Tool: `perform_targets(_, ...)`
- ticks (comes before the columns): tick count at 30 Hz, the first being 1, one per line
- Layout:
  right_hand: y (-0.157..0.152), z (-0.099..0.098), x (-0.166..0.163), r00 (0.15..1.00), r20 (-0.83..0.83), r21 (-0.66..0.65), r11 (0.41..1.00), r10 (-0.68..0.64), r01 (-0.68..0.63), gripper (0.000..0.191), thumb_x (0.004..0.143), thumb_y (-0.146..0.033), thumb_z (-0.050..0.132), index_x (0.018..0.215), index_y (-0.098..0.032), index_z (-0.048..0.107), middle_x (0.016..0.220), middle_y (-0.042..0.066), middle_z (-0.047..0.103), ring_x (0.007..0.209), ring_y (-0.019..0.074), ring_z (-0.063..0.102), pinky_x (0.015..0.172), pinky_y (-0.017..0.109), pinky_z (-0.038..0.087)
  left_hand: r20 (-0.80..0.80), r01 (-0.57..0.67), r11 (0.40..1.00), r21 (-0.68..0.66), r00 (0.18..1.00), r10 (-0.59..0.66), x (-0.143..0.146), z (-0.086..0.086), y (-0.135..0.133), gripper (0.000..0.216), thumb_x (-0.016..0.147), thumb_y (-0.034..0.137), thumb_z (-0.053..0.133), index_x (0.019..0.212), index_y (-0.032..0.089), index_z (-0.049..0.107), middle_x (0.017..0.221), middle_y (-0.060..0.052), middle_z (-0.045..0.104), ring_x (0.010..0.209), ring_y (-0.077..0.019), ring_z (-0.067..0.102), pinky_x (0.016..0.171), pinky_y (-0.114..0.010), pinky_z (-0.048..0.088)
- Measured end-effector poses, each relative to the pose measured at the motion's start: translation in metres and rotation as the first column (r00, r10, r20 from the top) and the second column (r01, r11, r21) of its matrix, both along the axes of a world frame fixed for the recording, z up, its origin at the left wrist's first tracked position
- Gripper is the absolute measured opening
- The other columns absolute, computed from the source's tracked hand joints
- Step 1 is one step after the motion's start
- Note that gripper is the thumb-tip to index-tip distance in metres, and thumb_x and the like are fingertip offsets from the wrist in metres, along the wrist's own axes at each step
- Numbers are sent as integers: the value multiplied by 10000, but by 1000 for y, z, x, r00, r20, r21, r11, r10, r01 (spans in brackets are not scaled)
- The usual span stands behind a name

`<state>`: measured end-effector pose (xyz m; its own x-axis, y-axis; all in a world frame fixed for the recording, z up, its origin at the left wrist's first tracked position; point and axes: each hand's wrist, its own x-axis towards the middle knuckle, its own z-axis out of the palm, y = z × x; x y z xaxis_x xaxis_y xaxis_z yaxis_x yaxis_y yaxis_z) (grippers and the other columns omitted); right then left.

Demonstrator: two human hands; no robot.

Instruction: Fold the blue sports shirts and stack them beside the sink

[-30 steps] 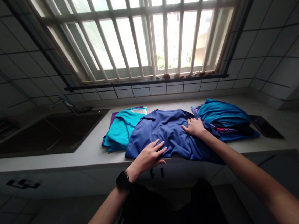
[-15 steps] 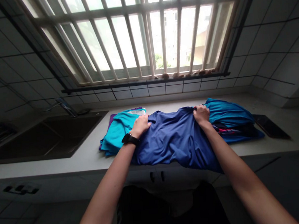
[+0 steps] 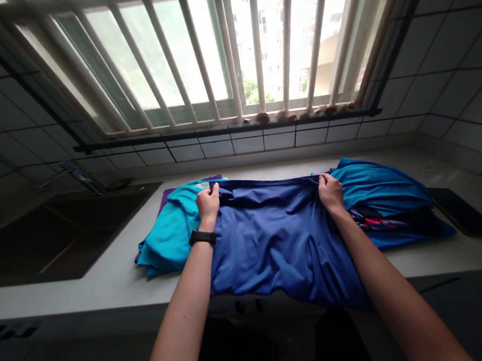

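A dark blue garment [image 3: 270,234], likely a shirt, lies spread and wrinkled over the counter, its lower part hanging past the front edge. My left hand [image 3: 208,205], with a black watch [image 3: 202,237] at the wrist, is closed on its far left corner. On the far right corner my right hand [image 3: 331,193] grips the same cloth, and the far edge runs nearly straight between them. To the left are folded turquoise clothes [image 3: 169,225] with purple cloth [image 3: 163,200] under them. Right of my right hand sits a heap of teal-blue clothes [image 3: 383,186].
A dark sink [image 3: 61,233] with a tap [image 3: 84,176] is set into the white counter [image 3: 115,279] at left. A flat dark slab [image 3: 469,212] lies right of the heap. Behind rises a barred window [image 3: 223,59] with small brown lumps on its sill.
My left hand has moved left to the garment's corner, and the far edge is now pulled straight between both hands. The camera view has shifted slightly closer to the counter.
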<state>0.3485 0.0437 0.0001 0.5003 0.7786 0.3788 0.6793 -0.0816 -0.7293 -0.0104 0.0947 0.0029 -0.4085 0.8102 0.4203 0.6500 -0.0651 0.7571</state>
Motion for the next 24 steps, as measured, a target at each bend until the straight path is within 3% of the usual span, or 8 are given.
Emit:
perform_targets(2, 1, 0, 0, 999, -34, 27, 1000, -7, 8, 365, 973, -336, 469, 1103, -132, 742, 1159, 190, 760, 1119, 306, 693, 1001, 376, 490, 251, 37, 998, -48, 968, -24, -5, 0, 1, 469, 958, 421, 575, 557, 226, 427, 497, 11, 508, 550, -149, 599, 538, -229, 450)
perform_targets(5, 2, -2, 1, 999, -35, 36, 999, 26, -25, 380, 858, -466, 695, 1053, -141, 726, 1093, 173, 757, 1065, 316, 693, 974, 397, 510, 526, 195, 979, -67, 840, -131, -4, 1, 1, 381, 993, 399, 519, 673, 192, 537, 609, -33, 650, 549, -150, 660, 478, -209, 432)
perform_targets(9, 2, -6, 3, 994, 69, 51, 994, 89, -93, 318, 815, -451, 741, 941, -160, 757, 1028, 142, 719, 997, 292, 670, 965, 405, 510, 589, 323, 946, 29, 759, -277, 3, 1, 2, 209, 961, 269, 580, 1077, 135, 690, 1040, -136, 789, 940, -212, 779, 750, -267, 606)
perform_targets(11, 0, -7, 3, 993, 104, 51, 997, 60, -65, 286, 870, -417, 661, 915, -161, 781, 1008, 142, 692, 985, 287, 647, 964, 416, 503, 538, 394, 919, 34, 767, -349, 4, -3, 3, 510, 876, 234, 707, 1370, 151, 606, 1304, -174, 725, 1204, -264, 712, 975, -351, 596)
perform_targets(14, -4, -7, 4, 989, 137, 46, 998, -48, 42, 310, 907, -375, 591, 967, -157, 804, 1060, 161, 665, 1045, 307, 607, 968, 440, 484, 389, 496, 868, -25, 805, -449, 3, -10, 3, 987, 736, 244, 847, 1603, 221, 375, 1645, -205, 423, 1512, -343, 440, 1185, -469, 454)
perform_targets(16, -8, -5, 5, 981, 164, 23, 994, -107, 104, 317, 917, -335, 563, 1017, -155, 805, 1121, 174, 648, 1094, 320, 581, 969, 451, 467, 263, 525, 849, -59, 829, -494, 1, -13, 3, 1039, 716, 304, 862, 1620, 247, 353, 1713, -185, 295, 1576, -367, 312, 1242, -517, 365)
perform_targets(19, -13, 1, 6, 972, 190, 17, 990, -139, 138, 378, 915, -237, 508, 1178, -141, 762, 1226, 197, 620, 1165, 331, 556, 990, 458, 446, 57, 533, 844, -60, 846, -530, 0, -13, -1, 881, 722, 381, 850, 1520, 216, 516, 1677, -172, 379, 1580, -355, 307, 1280, -505, 293)
perform_targets(24, -17, 7, 4, 947, 280, -1, 986, 159, -166, 443, 816, -128, 475, 1139, -258, 748, 1254, 126, 639, 1221, 308, 575, 1042, 443, 477, -111, 586, 792, -169, 788, -606, 4, -5, -11, 337, 816, 433, 734, 1048, 194, 785, 1365, -134, 707, 1311, -299, 640, 1188, -421, 440)
